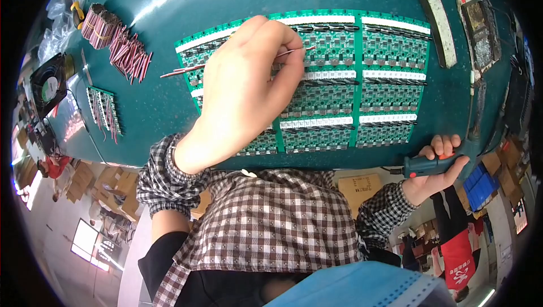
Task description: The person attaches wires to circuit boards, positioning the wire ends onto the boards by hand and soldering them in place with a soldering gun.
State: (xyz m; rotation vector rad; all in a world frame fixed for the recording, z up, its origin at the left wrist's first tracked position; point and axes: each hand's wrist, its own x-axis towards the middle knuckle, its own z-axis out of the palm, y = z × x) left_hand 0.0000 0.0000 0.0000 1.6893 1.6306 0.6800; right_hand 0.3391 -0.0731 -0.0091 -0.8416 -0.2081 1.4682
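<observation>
We see our left hand (243, 86) stretched out over the green panel of circuit boards (362, 75) that lies flat on the teal desk (164, 109). Its grip is closed on a thin red and white wire (184, 71), pinched between thumb and fingertips; the wire's free end runs out to the left of the hand, low above the desk, while its other end shows just past the fingertips, over the upper rows of the panel. The hand covers the panel's left part, so whether the wire touches a board there we cannot tell.

Our right hand (438, 165) sits at the near edge of the desk, well to the right of the left hand and just beyond the panel's lower right corner. Its grip is wrapped around the dark green handle of a soldering iron (430, 164), fingers curled over the top; the tip of the tool is hidden from us.

Far to the left of the left hand lies a heap of red and white wires (121, 46), some bundled with a band, and nearer to us, a smaller board with wires attached (103, 109). Further left stands a small black fan (48, 83). Beyond the right hand, at the desk's far right edge, rests a grimy solder stand (481, 27).
</observation>
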